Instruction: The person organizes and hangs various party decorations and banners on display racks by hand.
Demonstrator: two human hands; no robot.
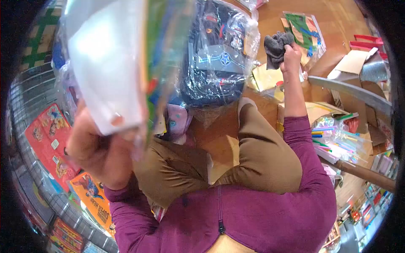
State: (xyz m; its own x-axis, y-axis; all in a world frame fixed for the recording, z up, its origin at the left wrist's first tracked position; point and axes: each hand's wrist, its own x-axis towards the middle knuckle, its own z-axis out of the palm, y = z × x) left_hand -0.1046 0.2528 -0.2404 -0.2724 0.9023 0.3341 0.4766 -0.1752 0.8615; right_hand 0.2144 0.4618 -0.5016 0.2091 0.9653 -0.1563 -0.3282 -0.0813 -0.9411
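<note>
Packet (pixel 103 63) raised close to camera at upper left, blurred, white panel with multicoloured edge; left hand (pixel 101 147) clamped on its lower end. Right hand (pixel 291 59) well apart, closed on dark grey cloth (pixel 275 47). Between hands, dark blue bag (pixel 215 76) in clear plastic, star emblem, upside-down lettering ending "SPEED". Beyond cloth, green-patterned packet (pixel 303 33) on wooden surface. At left, red sheet (pixel 50 143) with cartoon figures; orange sheet (pixel 90 198) reads "SUPER", rest unclear. At right, bundled straws (pixel 335 137).

Dark blue bag (pixel 219 63) in clear plastic at twelve o'clock.
Colourful straws (pixel 337 141) lie at three, an orange sheet (pixel 93 198) at eight, a red sheet (pixel 49 145) at nine.
</note>
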